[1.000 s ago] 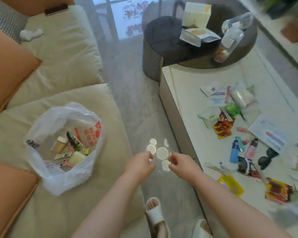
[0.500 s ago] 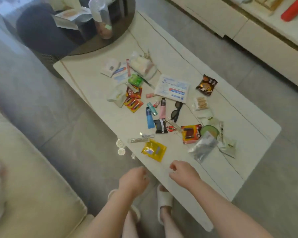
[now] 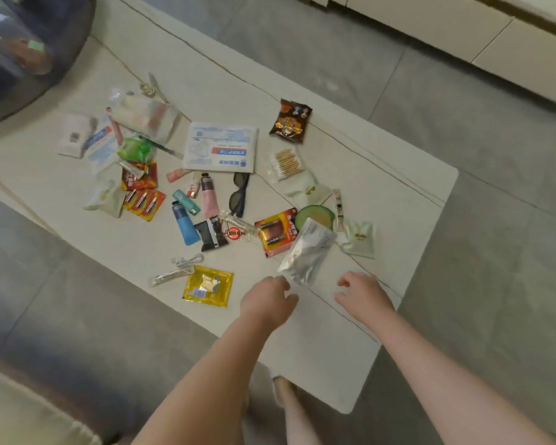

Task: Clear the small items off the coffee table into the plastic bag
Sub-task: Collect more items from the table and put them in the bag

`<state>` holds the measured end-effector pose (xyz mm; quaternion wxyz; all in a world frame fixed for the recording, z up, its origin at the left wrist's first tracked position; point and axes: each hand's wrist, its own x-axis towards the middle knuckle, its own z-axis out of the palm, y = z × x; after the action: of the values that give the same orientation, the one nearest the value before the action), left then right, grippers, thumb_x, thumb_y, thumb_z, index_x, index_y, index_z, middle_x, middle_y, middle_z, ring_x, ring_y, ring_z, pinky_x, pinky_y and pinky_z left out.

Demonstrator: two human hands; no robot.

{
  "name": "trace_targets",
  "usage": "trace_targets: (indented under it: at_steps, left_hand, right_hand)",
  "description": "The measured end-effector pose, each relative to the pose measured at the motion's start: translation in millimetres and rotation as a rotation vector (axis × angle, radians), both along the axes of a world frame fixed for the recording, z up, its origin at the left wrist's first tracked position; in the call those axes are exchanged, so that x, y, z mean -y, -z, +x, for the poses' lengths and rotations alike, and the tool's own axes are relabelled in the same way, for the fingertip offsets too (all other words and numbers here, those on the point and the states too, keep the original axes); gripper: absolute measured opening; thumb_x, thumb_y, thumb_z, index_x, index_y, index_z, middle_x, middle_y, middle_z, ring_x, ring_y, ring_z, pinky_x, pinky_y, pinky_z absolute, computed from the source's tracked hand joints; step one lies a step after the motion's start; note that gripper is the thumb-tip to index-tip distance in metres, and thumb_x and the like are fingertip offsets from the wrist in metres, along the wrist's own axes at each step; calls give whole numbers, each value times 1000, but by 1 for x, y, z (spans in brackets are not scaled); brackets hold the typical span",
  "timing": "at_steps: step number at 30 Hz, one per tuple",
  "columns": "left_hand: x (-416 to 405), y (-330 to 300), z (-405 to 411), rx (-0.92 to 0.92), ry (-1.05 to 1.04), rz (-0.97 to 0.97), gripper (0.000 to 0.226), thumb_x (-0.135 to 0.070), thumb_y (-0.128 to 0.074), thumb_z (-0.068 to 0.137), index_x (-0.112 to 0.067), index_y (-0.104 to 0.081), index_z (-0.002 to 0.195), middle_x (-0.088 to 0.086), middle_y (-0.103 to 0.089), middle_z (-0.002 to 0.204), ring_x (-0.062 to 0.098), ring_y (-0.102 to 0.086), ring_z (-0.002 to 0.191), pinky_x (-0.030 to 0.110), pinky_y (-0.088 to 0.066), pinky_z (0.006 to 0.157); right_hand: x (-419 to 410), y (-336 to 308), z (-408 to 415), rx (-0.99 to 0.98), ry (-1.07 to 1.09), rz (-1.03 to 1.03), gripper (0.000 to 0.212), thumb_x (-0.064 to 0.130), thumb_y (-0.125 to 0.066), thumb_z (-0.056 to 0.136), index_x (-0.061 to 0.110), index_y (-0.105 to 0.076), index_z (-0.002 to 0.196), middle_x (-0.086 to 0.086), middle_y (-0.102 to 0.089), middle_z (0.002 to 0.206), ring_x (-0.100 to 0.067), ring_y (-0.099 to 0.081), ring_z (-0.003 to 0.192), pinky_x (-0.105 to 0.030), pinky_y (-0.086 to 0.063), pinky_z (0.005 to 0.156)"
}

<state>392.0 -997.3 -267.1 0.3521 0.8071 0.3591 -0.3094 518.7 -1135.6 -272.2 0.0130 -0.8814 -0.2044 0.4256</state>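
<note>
Swung away from the sofa since a second ago; plastic bag now out of view. Both reaching over the near end of the coffee table [image 3: 398, 200]: left hand [image 3: 268, 302] and right hand [image 3: 363, 293] loosely curled, empty, flanking the silver pouch [image 3: 307, 253]. Likely slips: slick pouch sliding off the near edge, or nudging the battery pack [image 3: 275, 232] beneath it.
</note>
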Motion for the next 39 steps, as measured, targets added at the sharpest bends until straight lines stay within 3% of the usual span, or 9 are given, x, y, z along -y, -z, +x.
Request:
trace_targets:
  at_steps: [6, 11, 17, 23, 26, 30, 32, 35, 39]
  left_hand:
    - [-3, 36, 49, 19, 48, 86, 35, -30, -47, 95, -15, -56, 126, 7, -56, 125, 26, -57, 109, 35, -52, 86]
    - [-8, 80, 82, 7, -30, 130, 38, -21, -49, 94, -15, -48, 132, 8, -53, 129, 27, -53, 114, 36, -48, 86]
    - [0, 122, 108, -37, -74, 297, 41, -22, -56, 90, -14, -41, 127, 6, -55, 121, 27, -55, 112, 39, -46, 87]
    - [4, 145, 112, -20, -59, 385, 41, -21, -59, 89, -14, -41, 125, 4, -54, 123, 24, -50, 117, 34, -40, 94]
    - [1, 149, 113, -24, -32, 386, 41, -23, -61, 88, -14, -43, 123, 4, -54, 123, 24, -50, 117, 34, -39, 96]
    - [0, 143, 110, -27, 23, 356, 33, -28, -58, 89, -15, -50, 119, 4, -54, 119, 25, -48, 114, 35, -39, 96]
    - [-2, 134, 109, -22, 21, 294, 28, -27, -58, 89, -16, -55, 114, 5, -55, 116, 25, -47, 111, 36, -41, 93]
    - [-9, 109, 102, -16, -110, 110, 31, -21, -61, 86, -13, -53, 114, 5, -58, 114, 26, -54, 106, 37, -51, 84]
    - [-23, 70, 83, 22, -321, -15, 27, -22, -54, 91, -11, -46, 115, 4, -60, 110, 28, -59, 99, 36, -50, 74]
  right_hand:
    - [4, 32, 43, 48, 165, 17, 43, 36, -53, 90, 12, -54, 126, -8, -49, 133, -27, -45, 123, -40, -44, 97]
    - [-4, 69, 72, 129, 233, -1, 48, 38, -49, 93, 7, -47, 130, -15, -45, 134, -33, -43, 122, -42, -43, 94]
    - [-26, 105, 90, 253, 321, -16, 51, 41, -48, 92, 6, -42, 130, -15, -42, 133, -36, -41, 122, -41, -43, 87]
    - [-30, 126, 91, 309, 376, -57, 59, 45, -53, 89, 10, -38, 134, -17, -18, 151, -36, -38, 128, -43, -45, 89]
    - [-30, 128, 92, 322, 407, -75, 71, 48, -61, 85, 14, -31, 139, -18, -28, 146, -37, -42, 125, -44, -42, 94]
    - [-30, 122, 94, 279, 438, -128, 101, 45, -72, 77, 13, -8, 149, -17, -50, 133, -34, -47, 123, -42, -38, 96]
    - [-30, 117, 94, 219, 518, -92, 97, 35, -73, 79, 12, -9, 147, -15, -56, 127, -34, -53, 118, -41, -43, 91]
    - [-29, 103, 90, 129, 595, 15, 70, 26, -72, 81, 11, -29, 135, -12, -55, 125, -33, -55, 113, -36, -43, 76]
    - [-33, 71, 77, 87, 513, 95, 42, 19, -61, 86, 7, -44, 122, -15, -56, 119, -32, -55, 107, -33, -42, 75]
